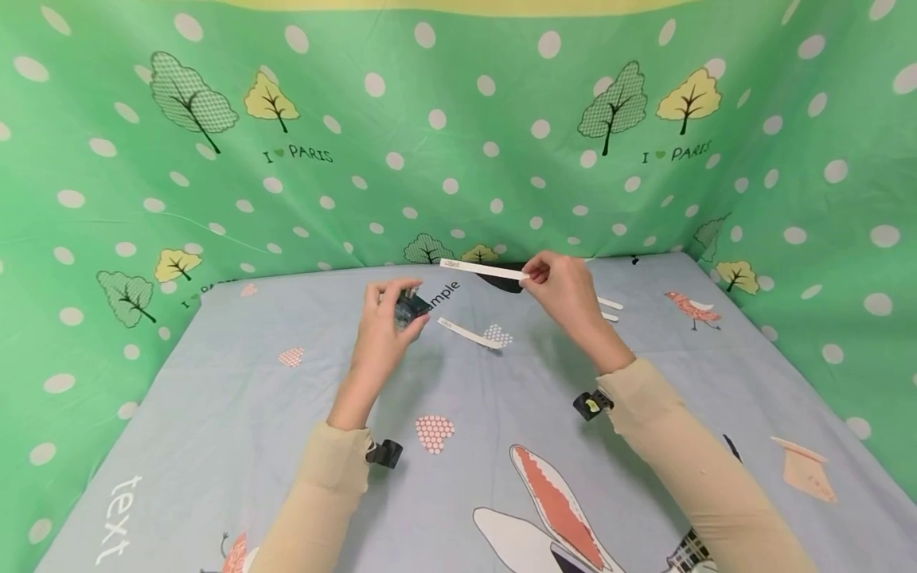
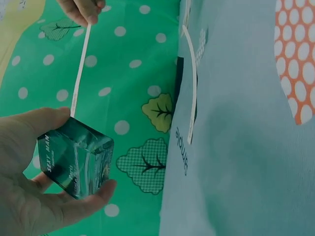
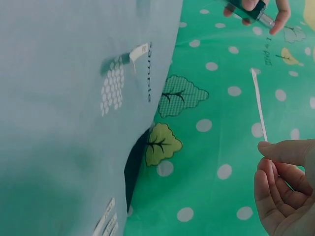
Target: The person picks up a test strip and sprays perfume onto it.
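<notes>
My left hand (image 1: 380,330) grips a small dark green glass perfume bottle (image 2: 74,160) above the bed-like cloth, a finger at its silvery spray nozzle (image 3: 266,20). Printed letters on the bottle read "SEXY MAN". My right hand (image 1: 562,290) pinches one end of a narrow white paper test strip (image 1: 483,270) between thumb and finger. The strip's free, printed end points left toward the bottle, apart from it in the head view. Below, between the hands, a second white strip (image 1: 469,333) lies bent on the cloth.
Several more white strips (image 3: 106,219) lie behind my right hand. A black shape (image 1: 505,278) is at the cloth's far edge. The patterned blue-grey cloth (image 1: 301,446) covers the surface, with green dotted curtains (image 1: 458,159) behind and at both sides.
</notes>
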`<action>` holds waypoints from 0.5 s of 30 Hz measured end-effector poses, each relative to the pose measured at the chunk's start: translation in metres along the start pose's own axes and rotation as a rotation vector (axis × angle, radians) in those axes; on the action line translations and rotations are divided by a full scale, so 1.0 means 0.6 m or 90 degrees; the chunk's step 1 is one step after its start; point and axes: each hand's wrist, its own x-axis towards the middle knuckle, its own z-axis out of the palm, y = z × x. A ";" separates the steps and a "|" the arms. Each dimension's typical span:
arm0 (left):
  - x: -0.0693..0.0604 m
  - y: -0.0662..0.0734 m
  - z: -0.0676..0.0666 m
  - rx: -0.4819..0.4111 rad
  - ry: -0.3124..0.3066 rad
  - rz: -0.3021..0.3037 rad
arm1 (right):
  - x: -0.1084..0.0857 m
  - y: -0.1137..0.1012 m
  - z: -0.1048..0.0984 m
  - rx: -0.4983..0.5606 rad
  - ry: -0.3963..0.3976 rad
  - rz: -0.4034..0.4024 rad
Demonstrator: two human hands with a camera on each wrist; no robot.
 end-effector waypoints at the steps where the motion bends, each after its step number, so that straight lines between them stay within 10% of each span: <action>1: -0.001 -0.001 -0.001 -0.001 -0.003 0.005 | 0.000 0.001 -0.003 0.003 0.002 0.004; 15: -0.006 -0.004 -0.005 -0.010 -0.014 0.030 | -0.003 0.040 -0.034 0.001 0.048 0.014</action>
